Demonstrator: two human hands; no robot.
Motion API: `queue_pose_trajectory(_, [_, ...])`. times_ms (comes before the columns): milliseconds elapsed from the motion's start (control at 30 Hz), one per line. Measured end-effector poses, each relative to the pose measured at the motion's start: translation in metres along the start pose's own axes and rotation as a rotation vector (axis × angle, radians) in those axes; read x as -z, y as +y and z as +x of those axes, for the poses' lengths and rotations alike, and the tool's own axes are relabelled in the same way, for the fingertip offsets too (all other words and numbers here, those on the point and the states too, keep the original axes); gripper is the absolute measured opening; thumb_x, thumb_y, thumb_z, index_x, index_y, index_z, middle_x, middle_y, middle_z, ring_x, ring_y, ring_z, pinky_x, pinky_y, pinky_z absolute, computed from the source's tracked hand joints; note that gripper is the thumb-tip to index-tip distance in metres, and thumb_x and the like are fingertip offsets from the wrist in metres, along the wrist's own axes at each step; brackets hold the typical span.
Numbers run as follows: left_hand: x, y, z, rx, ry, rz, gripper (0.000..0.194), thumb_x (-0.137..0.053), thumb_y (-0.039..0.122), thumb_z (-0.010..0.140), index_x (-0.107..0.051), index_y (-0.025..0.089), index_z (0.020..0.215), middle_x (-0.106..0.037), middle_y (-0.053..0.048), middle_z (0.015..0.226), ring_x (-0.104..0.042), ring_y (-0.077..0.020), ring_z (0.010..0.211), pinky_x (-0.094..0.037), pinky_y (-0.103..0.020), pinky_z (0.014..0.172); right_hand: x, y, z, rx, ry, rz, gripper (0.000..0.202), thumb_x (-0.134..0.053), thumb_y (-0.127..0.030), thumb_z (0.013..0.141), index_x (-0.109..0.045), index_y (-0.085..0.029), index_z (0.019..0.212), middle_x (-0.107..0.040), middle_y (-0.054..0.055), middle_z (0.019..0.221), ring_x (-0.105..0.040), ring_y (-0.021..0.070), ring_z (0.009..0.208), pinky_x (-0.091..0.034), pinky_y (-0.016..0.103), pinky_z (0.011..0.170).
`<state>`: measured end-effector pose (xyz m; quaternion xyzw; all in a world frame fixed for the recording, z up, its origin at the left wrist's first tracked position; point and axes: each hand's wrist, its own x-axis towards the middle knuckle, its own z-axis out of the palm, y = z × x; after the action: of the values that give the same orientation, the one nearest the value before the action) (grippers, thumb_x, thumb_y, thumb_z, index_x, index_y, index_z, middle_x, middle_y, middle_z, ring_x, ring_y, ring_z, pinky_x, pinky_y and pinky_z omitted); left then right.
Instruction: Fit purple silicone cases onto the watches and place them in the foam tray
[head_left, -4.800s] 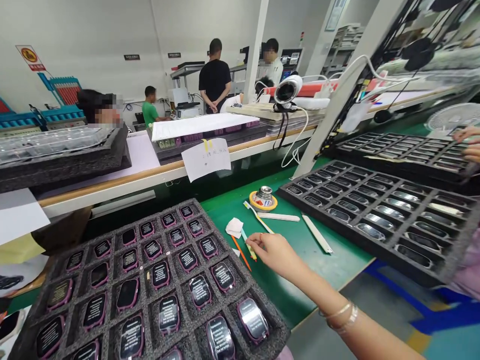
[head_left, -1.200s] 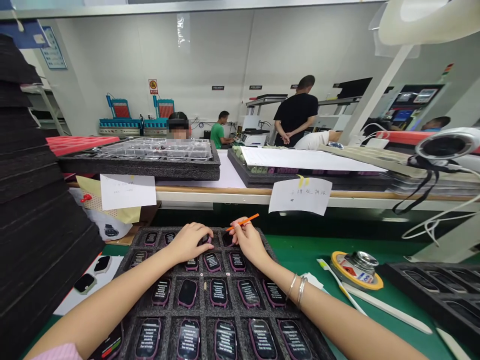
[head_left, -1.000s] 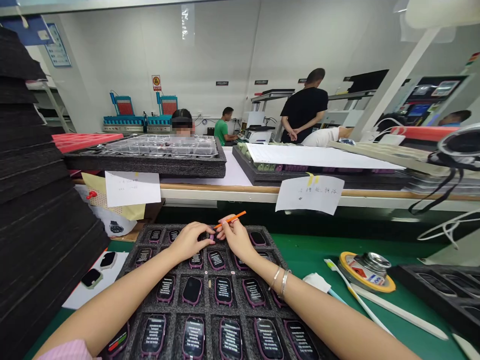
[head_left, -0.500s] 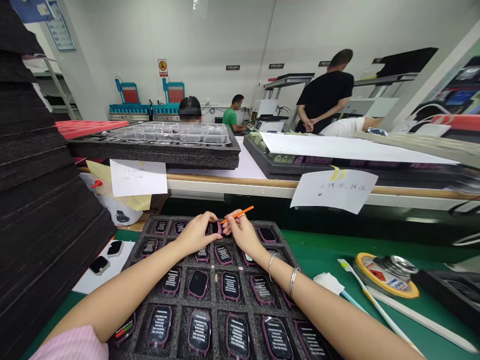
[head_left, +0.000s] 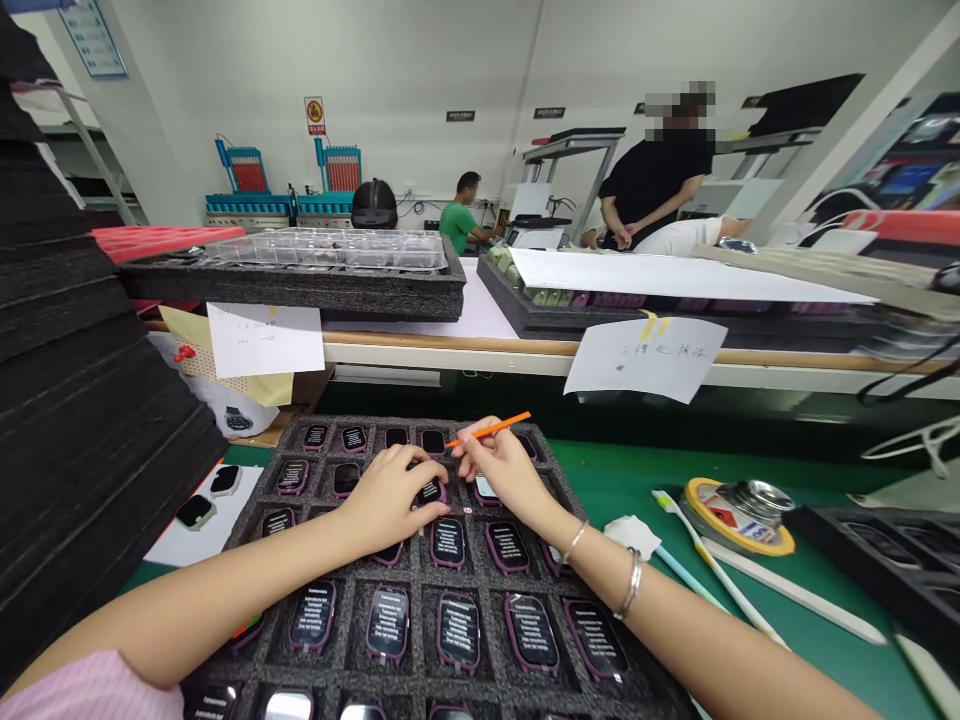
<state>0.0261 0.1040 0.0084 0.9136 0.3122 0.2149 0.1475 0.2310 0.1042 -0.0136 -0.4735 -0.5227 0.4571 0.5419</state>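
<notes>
Bracing the case by its sides with the left hand [head_left: 397,495] while steering the stick [head_left: 506,424] lightly with the right hand [head_left: 508,470] seems the sound way here; the point is best directed at edges and seams, since it could mark a screen. Just right of the frame's centre, the right hand pinches the stick like a pen, its tip slanting down-left, close to a dark watch [head_left: 433,441] in the back row; whether it touches is too fine to tell. The left hand, at centre, is half curled, thumb and fingers narrowly set about a purple watch [head_left: 431,492] one row nearer; whether it grips or merely rests there, I cannot tell. Both watches are in the black tray [head_left: 420,578], filling the lower middle of the frame, so wrists would do well to ride above the neighbouring screens. Farther out, a tissue [head_left: 632,537], a brush [head_left: 716,567] and a yellow roll [head_left: 776,545] lie at lower right on the green bench [head_left: 600,470]; a white paper [head_left: 169,535] bearing two pale watches [head_left: 196,511] lies at left.
</notes>
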Motion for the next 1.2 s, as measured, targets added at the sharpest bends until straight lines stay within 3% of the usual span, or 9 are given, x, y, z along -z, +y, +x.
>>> queue_pose_trajectory(133, [0.001, -0.004, -0.005, 0.001, 0.013, -0.072, 0.016, -0.07, 0.028, 0.089, -0.066, 0.026, 0.104, -0.073, -0.003, 0.11, -0.064, -0.025, 0.109, -0.046, -0.044, 0.103, -0.013, 0.003, -0.022, 0.002, -0.023, 0.032, 0.024, -0.058, -0.037, 0.101, -0.062, -0.014, 0.105, -0.063, -0.003, 0.077, -0.059, 0.0079, 0.054, -0.053, 0.022, 0.051])
queue_pose_trajectory(267, [0.001, -0.004, -0.005, 0.011, 0.023, -0.113, 0.015, -0.069, 0.023, 0.088, -0.063, 0.025, 0.101, -0.073, -0.003, 0.11, -0.065, -0.0245, 0.11, -0.047, -0.043, 0.104, -0.021, 0.005, -0.026, -0.002, -0.051, 0.042, 0.024, -0.058, -0.037, 0.101, -0.061, -0.014, 0.102, -0.062, -0.004, 0.074, -0.059, 0.0076, 0.053, -0.052, 0.021, 0.05])
queue_pose_trajectory(500, [-0.006, -0.006, -0.007, 0.12, 0.074, -0.161, 0.05, -0.074, 0.024, 0.08, -0.05, 0.024, 0.123, -0.069, -0.01, 0.118, -0.065, -0.0288, 0.114, -0.053, -0.046, 0.098, -0.021, 0.009, -0.027, -0.008, -0.076, 0.033, 0.025, -0.057, -0.038, 0.101, -0.06, -0.014, 0.101, -0.059, -0.005, 0.07, -0.055, 0.0067, 0.049, -0.049, 0.02, 0.046])
queue_pose_trajectory(867, [-0.007, -0.01, -0.008, 0.1, 0.12, -0.135, 0.033, -0.07, 0.022, 0.081, -0.056, 0.025, 0.111, -0.07, -0.006, 0.112, -0.066, -0.028, 0.109, -0.054, -0.046, 0.096, -0.026, 0.018, -0.023, 0.002, -0.048, -0.023, 0.026, -0.057, -0.038, 0.101, -0.062, -0.013, 0.106, -0.061, -0.004, 0.074, -0.055, 0.0065, 0.051, -0.048, 0.019, 0.046])
queue_pose_trajectory(1200, [-0.005, -0.011, -0.008, 0.058, 0.108, -0.072, 0.029, -0.064, 0.026, 0.087, -0.056, 0.023, 0.115, -0.07, -0.008, 0.116, -0.065, -0.0278, 0.111, -0.054, -0.049, 0.097, -0.026, 0.023, -0.012, -0.055, -0.065, -0.015, 0.025, -0.059, -0.035, 0.1, -0.062, -0.014, 0.113, -0.066, 0.001, 0.088, -0.062, 0.0093, 0.062, -0.054, 0.023, 0.054])
